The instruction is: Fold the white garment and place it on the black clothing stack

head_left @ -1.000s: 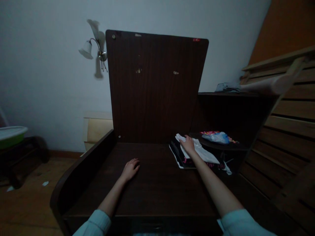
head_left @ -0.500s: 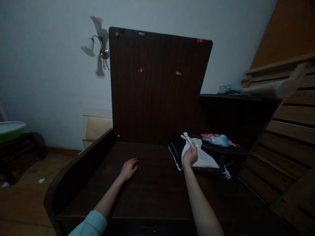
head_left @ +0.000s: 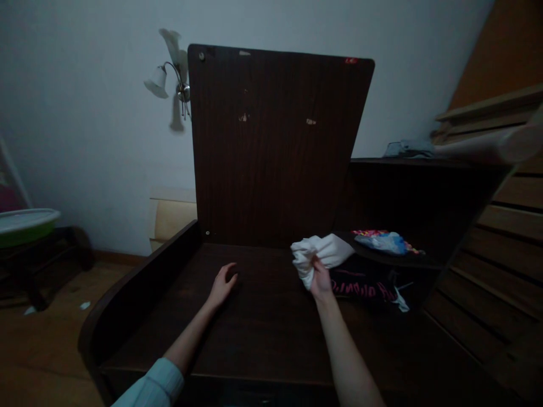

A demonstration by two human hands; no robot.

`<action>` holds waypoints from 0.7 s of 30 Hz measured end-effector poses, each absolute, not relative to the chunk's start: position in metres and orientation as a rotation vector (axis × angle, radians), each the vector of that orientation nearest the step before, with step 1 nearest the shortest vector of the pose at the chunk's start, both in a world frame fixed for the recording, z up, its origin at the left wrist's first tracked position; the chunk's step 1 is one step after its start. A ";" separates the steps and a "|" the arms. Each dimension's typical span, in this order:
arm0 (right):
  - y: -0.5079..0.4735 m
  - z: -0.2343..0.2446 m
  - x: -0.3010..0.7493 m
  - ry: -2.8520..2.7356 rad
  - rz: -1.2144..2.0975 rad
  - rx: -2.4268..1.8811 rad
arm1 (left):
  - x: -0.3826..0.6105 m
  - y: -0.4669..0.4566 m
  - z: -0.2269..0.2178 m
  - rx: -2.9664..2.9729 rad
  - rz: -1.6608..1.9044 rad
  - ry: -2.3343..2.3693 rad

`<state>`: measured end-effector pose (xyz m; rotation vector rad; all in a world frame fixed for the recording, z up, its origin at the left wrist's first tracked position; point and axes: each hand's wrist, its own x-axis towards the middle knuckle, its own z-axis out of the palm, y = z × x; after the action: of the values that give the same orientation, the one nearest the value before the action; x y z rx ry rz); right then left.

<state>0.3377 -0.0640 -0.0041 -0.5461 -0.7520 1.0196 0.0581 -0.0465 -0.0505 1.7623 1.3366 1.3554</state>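
My right hand [head_left: 320,281] is closed on a white cloth [head_left: 318,253] and holds it bunched up just above the dark wooden surface [head_left: 263,322]. Right of it lies a black garment with pink lettering [head_left: 365,285]. My left hand [head_left: 223,284] rests on the wood left of centre, palm down, fingers loosely curled and holding nothing.
A tall dark wooden panel [head_left: 271,141] stands upright behind the surface. A low dark shelf at the right carries a colourful plastic packet [head_left: 384,241]. Slatted wooden boards [head_left: 509,243] lean at the far right. A wall lamp [head_left: 169,79] and a green basin [head_left: 25,223] are at the left.
My right hand gripped the white cloth, lifted it off the black garment and drew it to the left, uncovering the pink lettering. My left hand stayed almost still.
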 end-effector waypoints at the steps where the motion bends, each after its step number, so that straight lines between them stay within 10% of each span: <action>1: -0.066 -0.009 0.322 -0.822 1.143 -0.578 | 0.059 -0.044 -0.052 1.689 1.396 1.323; 9: -0.093 -0.032 0.238 -1.533 1.867 -0.664 | 0.056 -0.040 -0.059 1.449 1.055 1.003; 21: -0.067 -0.042 0.278 -1.393 0.740 -1.186 | 0.051 -0.054 -0.042 1.265 1.320 0.971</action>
<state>0.2781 -0.0665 -0.0418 -1.1860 -1.3926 0.7397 0.0514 -0.0539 -0.0423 1.2654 0.9709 1.3198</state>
